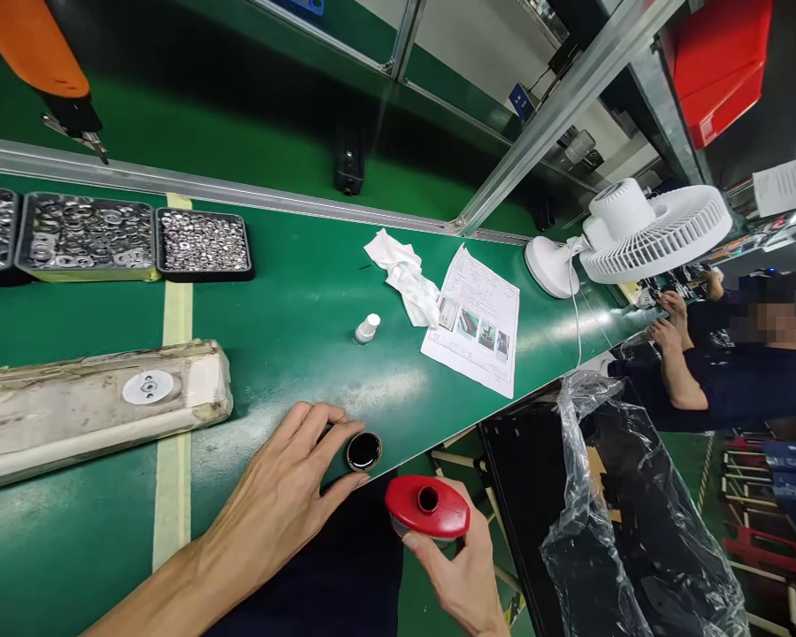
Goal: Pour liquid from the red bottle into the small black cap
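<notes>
My left hand (285,495) rests on the green belt (292,301) near its front edge, fingers curled around a small round black part with a metal rim (363,451). Thumb and fingertips touch its sides. My right hand (457,566) is below the belt edge and grips a red oval part with a hole in its top (427,506). A small white bottle (367,328) stands on the belt beyond the round part.
Black trays of metal washers and nuts (202,242) sit far left. A worn white block with a round disc (99,402) lies left. A white cloth (404,276), a printed sheet (481,323), a white fan (637,232), a plastic-lined bin (597,522) and a seated co-worker (723,372) are to the right.
</notes>
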`<state>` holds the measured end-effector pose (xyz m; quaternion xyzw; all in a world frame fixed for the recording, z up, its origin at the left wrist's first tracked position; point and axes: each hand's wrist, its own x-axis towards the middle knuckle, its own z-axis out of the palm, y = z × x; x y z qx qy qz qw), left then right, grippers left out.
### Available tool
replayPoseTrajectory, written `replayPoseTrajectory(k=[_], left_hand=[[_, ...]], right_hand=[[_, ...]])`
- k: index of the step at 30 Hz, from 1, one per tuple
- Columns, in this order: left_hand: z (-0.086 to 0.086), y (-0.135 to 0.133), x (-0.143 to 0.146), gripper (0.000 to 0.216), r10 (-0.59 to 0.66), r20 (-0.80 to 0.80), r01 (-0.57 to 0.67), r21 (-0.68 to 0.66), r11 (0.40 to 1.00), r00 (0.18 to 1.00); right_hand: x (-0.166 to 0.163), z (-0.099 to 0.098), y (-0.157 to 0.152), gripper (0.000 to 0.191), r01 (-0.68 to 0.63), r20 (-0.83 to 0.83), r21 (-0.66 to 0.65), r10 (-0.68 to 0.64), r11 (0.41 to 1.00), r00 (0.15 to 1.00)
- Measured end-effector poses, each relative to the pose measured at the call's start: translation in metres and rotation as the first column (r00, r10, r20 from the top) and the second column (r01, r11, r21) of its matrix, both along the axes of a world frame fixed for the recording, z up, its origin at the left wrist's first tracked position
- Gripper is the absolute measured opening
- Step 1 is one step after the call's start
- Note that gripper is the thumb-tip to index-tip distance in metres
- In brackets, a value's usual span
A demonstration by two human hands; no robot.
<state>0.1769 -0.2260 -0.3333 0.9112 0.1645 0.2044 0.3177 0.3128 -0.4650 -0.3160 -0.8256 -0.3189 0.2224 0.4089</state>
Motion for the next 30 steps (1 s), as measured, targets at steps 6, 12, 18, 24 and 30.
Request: replayPoseTrajectory(k=[6,12,18,24,30], left_hand=[[0.0,-0.004,0.002,0.038,0.049,0.028,-0.049,0.009,0.999,0.998],[0.0,-0.005,0.0,0.039,0.067,0.033,-0.067,-0.001,0.998,0.997],[0.0,-0.005,-0.001,0.029,0.039,0.021,-0.038,-0.065,0.997,0.999],[0.001,-0.004,-0.005,0.039,0.022,0.025,-0.02,-0.106,0.994,0.999],[0.006,-0.001,-0.008,0.045,-0.03,0.025,0.034,-0.159,0.987,0.999]], right_hand=[[0.011,0.007,0.006,0.045,-0.066,-0.041,-0.121,0.061,0.99,0.997],[0.016,0.024,0.021,0.034,-0.161,-0.138,-0.138,0.142,0.977,0.98],[0.019,0.038,0.032,0.031,-0.219,-0.198,-0.212,0.177,0.952,0.964],[0.023,0.041,0.04,0.036,-0.254,-0.269,-0.218,0.192,0.942,0.944],[0.028,0.045,0.052,0.041,-0.322,-0.415,-0.18,0.225,0.929,0.882]])
